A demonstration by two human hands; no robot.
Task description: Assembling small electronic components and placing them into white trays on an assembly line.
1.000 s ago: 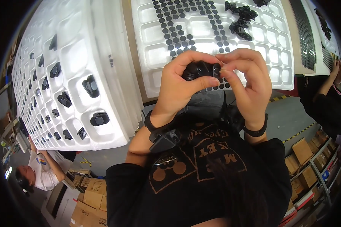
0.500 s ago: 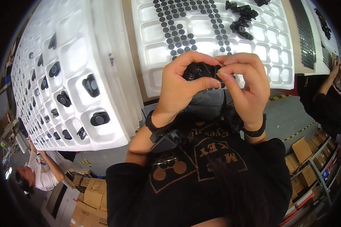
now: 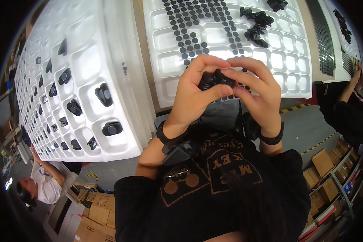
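Both of my hands meet over the near edge of a white foam tray (image 3: 159, 86). In the curled fingers of my left hand (image 3: 191, 88) lie glossy black plastic clips (image 3: 207, 80); how many is hidden. My right hand (image 3: 260, 86) closes on the same cluster from the other side, thumb and fingertips against its right end. Whether it pinches a separate small piece, I cannot make out. Just beyond my hands, rows of black round discs (image 3: 191, 47) lie across the tray. A loose heap of black clips (image 3: 258, 26) sits on its far right part.
At the left a stack of white foam trays (image 3: 82, 133) carries black clips (image 3: 105, 94) in its pockets. A sheet of dark discs (image 3: 322, 38) lies at the right. Co-workers stand at the left (image 3: 48, 177) and right (image 3: 347, 109). Cardboard boxes (image 3: 94, 226) are on the floor behind.
My right fingers have shifted left and curled closer over the clips. The thin dark piece that showed between my right fingertips is now hidden. The view has tilted slightly.
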